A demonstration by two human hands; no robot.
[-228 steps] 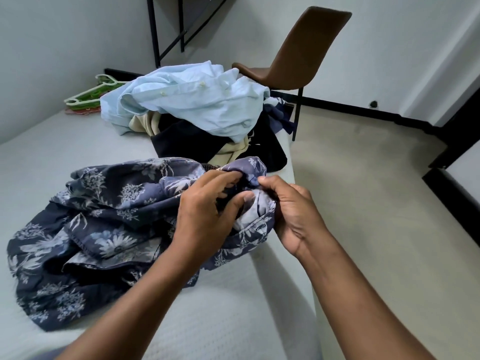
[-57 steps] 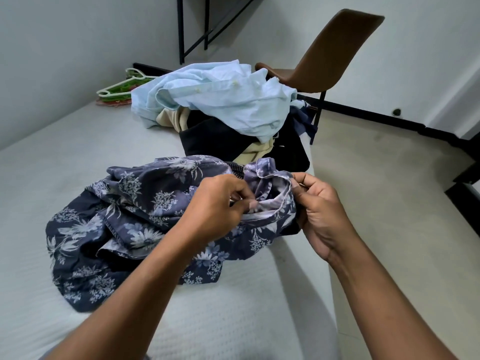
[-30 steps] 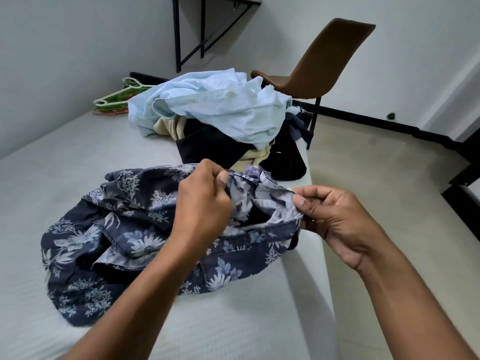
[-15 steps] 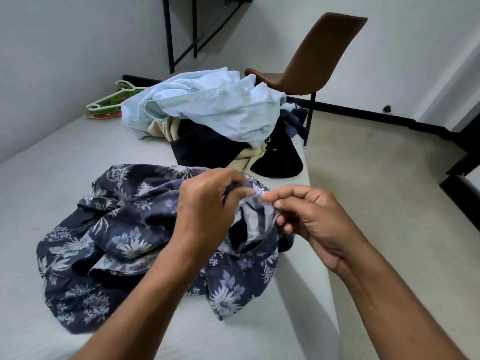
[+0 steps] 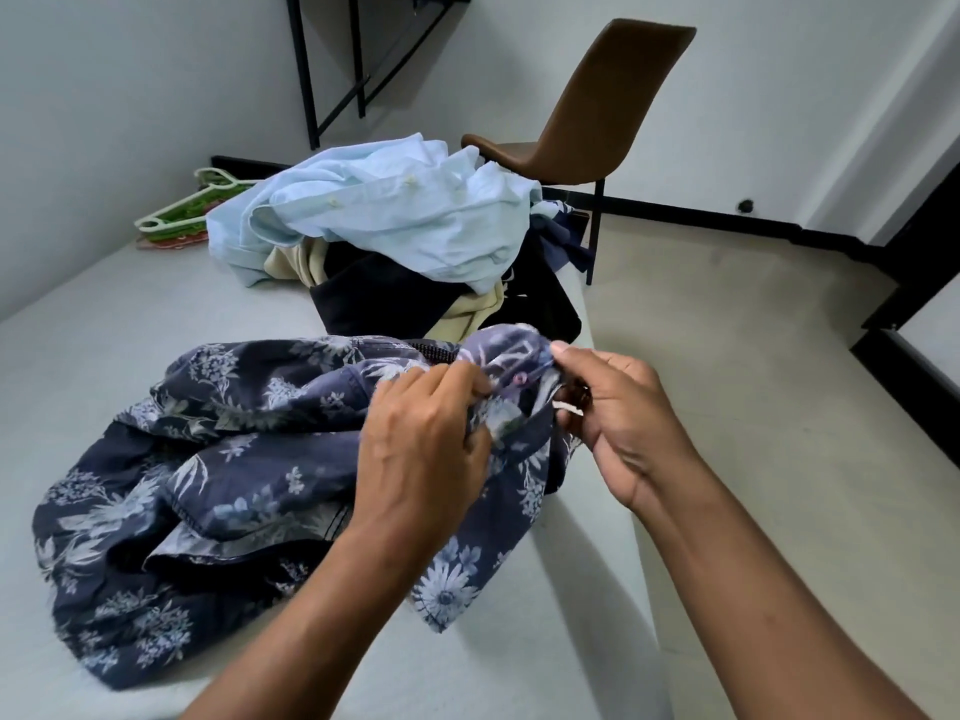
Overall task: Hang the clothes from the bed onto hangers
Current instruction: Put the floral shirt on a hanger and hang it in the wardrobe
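Note:
A dark blue floral shirt (image 5: 218, 485) lies crumpled on the white bed (image 5: 104, 330). My left hand (image 5: 426, 449) pinches its front edge near the collar. My right hand (image 5: 618, 423) pinches the facing edge right beside it, where a small pinkish button (image 5: 519, 377) shows. Behind lies a pile of clothes: a light blue shirt (image 5: 395, 210) on top, cream and black garments (image 5: 379, 298) under it. Green and white hangers (image 5: 182, 213) lie at the bed's far left corner, by the wall.
A brown chair (image 5: 587, 111) stands past the bed's far end on the beige floor (image 5: 753, 381). A black metal frame (image 5: 332, 65) stands against the back wall. The bed's right edge runs just under my hands.
My hands have shifted along the floral shirt's front edge and lifted it a little; the button is now in sight between them. The clothes pile has not moved.

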